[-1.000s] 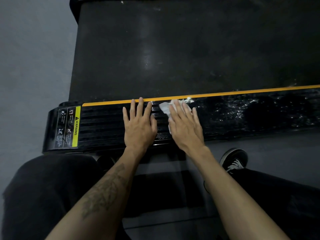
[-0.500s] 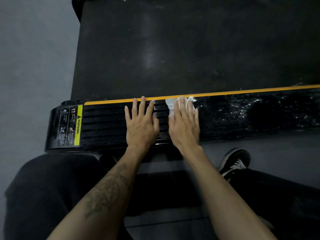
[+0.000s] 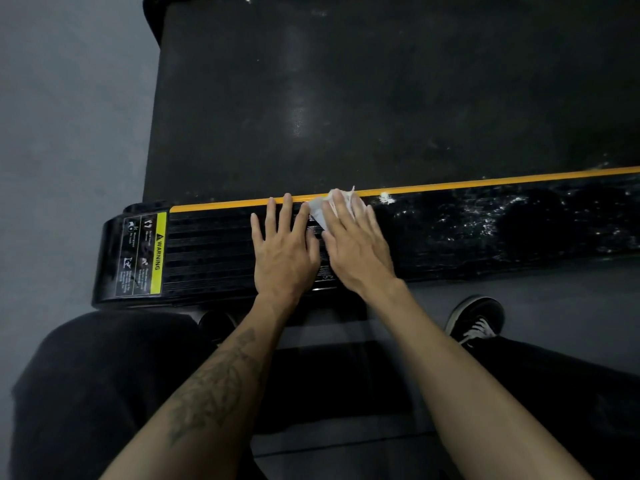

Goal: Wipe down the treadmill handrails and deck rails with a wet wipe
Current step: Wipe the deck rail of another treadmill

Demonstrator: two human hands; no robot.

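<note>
- Head view: wet wipe (image 3: 320, 211) lies crumpled under the right hand's fingertips, on the ribbed deck rail (image 3: 214, 251), against its orange edge stripe (image 3: 485, 182).
- Right hand (image 3: 356, 244) presses flat on the wipe, fingers straight.
- Left hand (image 3: 284, 247) rests flat, fingers spread, just beside the right hand, holding nothing.
- Risk: the wipe is bunched small, so it may skip rib grooves or slide out from under the fingers.
- Rail right of the hands glistens wet; left of them, toward the warning label (image 3: 143, 254), it looks dry, probably unwiped.
- Treadmill belt (image 3: 346, 98) lies beyond the fingertips; grey floor (image 3: 62, 133) surrounds it.
</note>
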